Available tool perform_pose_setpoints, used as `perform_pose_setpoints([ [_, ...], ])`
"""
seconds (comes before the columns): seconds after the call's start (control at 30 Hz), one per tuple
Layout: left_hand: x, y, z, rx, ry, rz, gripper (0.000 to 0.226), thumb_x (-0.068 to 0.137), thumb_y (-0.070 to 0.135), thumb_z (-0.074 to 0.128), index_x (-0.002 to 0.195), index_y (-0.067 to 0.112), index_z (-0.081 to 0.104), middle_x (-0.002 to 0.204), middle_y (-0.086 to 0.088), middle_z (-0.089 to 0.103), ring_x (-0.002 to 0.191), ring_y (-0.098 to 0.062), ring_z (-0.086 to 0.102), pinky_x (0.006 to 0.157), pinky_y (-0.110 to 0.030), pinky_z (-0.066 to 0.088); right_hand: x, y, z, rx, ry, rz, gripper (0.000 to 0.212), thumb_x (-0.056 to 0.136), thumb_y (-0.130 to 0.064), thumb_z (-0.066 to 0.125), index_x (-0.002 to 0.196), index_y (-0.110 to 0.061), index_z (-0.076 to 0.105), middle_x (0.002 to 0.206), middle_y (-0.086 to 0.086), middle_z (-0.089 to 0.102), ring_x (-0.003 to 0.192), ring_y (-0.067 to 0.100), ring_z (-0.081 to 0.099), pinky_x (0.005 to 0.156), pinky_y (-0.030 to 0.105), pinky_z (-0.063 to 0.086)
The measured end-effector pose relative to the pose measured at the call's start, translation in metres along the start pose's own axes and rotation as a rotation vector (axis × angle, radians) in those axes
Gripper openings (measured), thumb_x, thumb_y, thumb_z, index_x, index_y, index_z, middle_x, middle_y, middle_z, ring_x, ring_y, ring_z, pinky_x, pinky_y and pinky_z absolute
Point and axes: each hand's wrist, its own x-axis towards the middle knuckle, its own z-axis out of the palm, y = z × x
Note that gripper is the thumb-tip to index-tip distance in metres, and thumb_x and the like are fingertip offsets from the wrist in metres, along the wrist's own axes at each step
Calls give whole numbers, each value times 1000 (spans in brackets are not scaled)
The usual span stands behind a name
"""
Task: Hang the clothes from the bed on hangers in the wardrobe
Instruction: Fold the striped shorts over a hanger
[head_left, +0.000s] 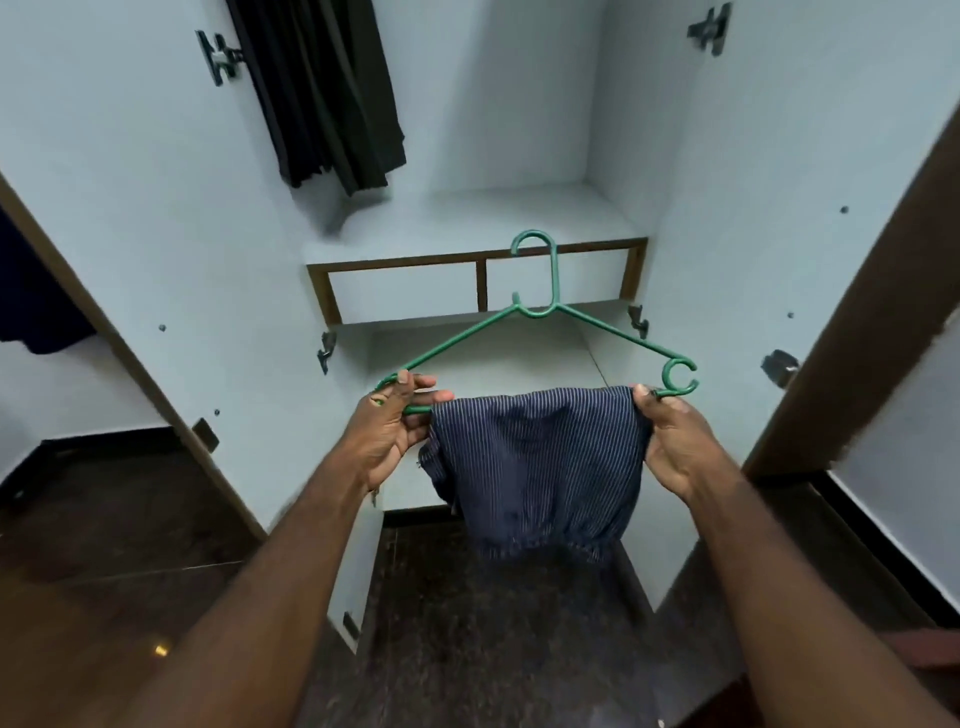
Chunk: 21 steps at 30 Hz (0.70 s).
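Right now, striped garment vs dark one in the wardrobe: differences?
Striped garment is navy with thin pale stripes; dark garment is plain black. Striped garment drapes over the green hanger gripped by left hand and right hand; dark garment hangs unheld at the wardrobe's upper left. Both hang down.

Both arms outstretched, left hand (387, 431) and right hand (675, 441) level, fingers (426, 397) round a hanger's (554, 275) two ends

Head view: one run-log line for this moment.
phase: loaded, not yet hung | left hand: grips green hanger left end | right hand: grips right end | striped garment: draped over bar | wardrobe: open
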Motion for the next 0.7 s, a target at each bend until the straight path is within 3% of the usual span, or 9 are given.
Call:
perform_pose_setpoints([
  [0.07, 37, 8, -6, -23, 23, 22, 36, 84, 41, 54, 99, 9, 62, 94, -16, 73, 81, -23, 71, 71, -32, 60, 38, -9, 17, 4, -22, -20, 19, 100, -13, 49, 102, 2, 61, 91, 12, 71, 87, 21, 69, 76, 32, 58],
  [0.17, 92, 21, -13, -62, 41, 62, 32, 87, 38, 52, 97, 9, 63, 91, -14, 74, 78, -21, 71, 68, -30, 60, 88, -20, 45, 8, -36, -55, 16, 99, -12, 50, 95, -2, 62, 86, 9, 71, 81, 20, 69, 73, 31, 58],
  [0.23, 138, 28, -20, -110, 26, 102, 29, 95, 33, 49, 95, 8, 63, 87, -12, 74, 77, -20, 72, 67, -29, 60, 128, -26, 65, 33, -27, -86, 13, 97, -12, 54, 99, -1, 60, 89, 11, 69, 82, 21, 68, 73, 32, 59],
  [0.3, 181, 40, -25, -166, 5, 126, 31, 94, 35, 49, 93, 7, 63, 85, -13, 74, 80, -20, 72, 72, -31, 60, 166, -32, 85, 81, -5, -127, 23, 91, -13, 60, 109, 0, 58, 95, 14, 66, 87, 26, 65, 76, 36, 59],
  [0.37, 223, 57, -28, -254, -17, 141, 36, 87, 41, 54, 94, 7, 64, 89, -14, 73, 87, -22, 71, 83, -35, 58, 203, -47, 107, 119, 11, -168, 27, 88, -13, 63, 112, -1, 57, 96, 15, 65, 85, 27, 65, 73, 37, 59],
  [0.43, 257, 67, -32, -294, -80, 161, 43, 81, 47, 65, 100, 8, 65, 99, -16, 72, 97, -26, 68, 92, -40, 54, 228, -62, 126, 113, 34, -202, 12, 92, -10, 59, 101, -2, 60, 91, 13, 68, 78, 24, 68, 65, 35, 59],
  [0.57, 329, 104, -30, -182, -239, 147, 72, 54, 45, 91, 110, 8, 66, 108, -13, 71, 100, -23, 67, 88, -35, 55, 292, -101, 164, 132, 80, -272, 16, 91, -12, 60, 104, -3, 59, 96, 16, 66, 83, 27, 66, 66, 34, 59],
  [0.63, 359, 119, -24, -111, -215, 188, 65, 58, 33, 90, 110, 2, 66, 105, -14, 72, 100, -26, 67, 87, -33, 56, 319, -117, 179, 118, 83, -304, 21, 93, -13, 59, 110, -2, 58, 99, 17, 65, 85, 27, 65, 68, 34, 59],
  [0.7, 386, 133, -19, -68, -136, 226, 43, 70, 20, 78, 107, 0, 66, 102, -16, 72, 100, -30, 66, 90, -38, 54, 343, -130, 192, 107, 79, -335, 15, 94, -12, 58, 105, -2, 60, 95, 14, 66, 81, 24, 66, 67, 31, 58],
])
